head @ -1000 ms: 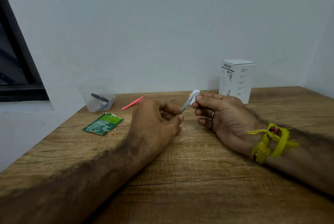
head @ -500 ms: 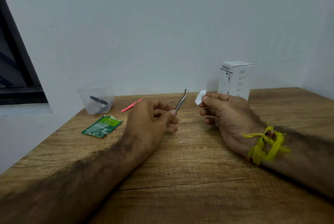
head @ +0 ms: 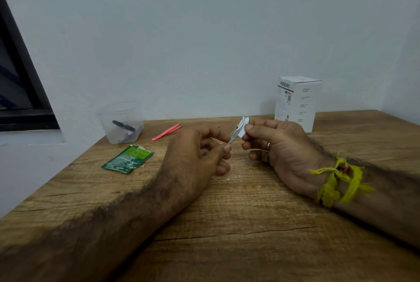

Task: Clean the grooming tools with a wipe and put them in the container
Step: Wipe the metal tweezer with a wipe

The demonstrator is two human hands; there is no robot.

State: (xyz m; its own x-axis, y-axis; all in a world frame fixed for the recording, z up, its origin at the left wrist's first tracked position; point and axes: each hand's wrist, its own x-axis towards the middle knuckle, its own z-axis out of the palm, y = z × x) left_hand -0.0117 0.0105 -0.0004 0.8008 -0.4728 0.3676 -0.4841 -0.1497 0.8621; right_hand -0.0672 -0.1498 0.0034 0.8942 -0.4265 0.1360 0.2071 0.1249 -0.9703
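1 head-worn camera looks forward and down, close over the table (head: pixel 250 225).

We note bare forearms without sleeves. Our right wrist carries a knotted yellow thread band (head: pixel 338 184) with a red bead; one finger bears a ring (head: pixel 268 145).

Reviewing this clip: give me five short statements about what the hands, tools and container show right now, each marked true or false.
1. The left hand holds metal tweezers. True.
2. The right hand is empty. False: it pinches a white wipe against the tweezers.
3. The pink tweezers lie inside the clear container. False: they lie on the table beside it.
4. A dark tool is in the container. True.
5. The green sachet is sealed. False: its top is torn open.
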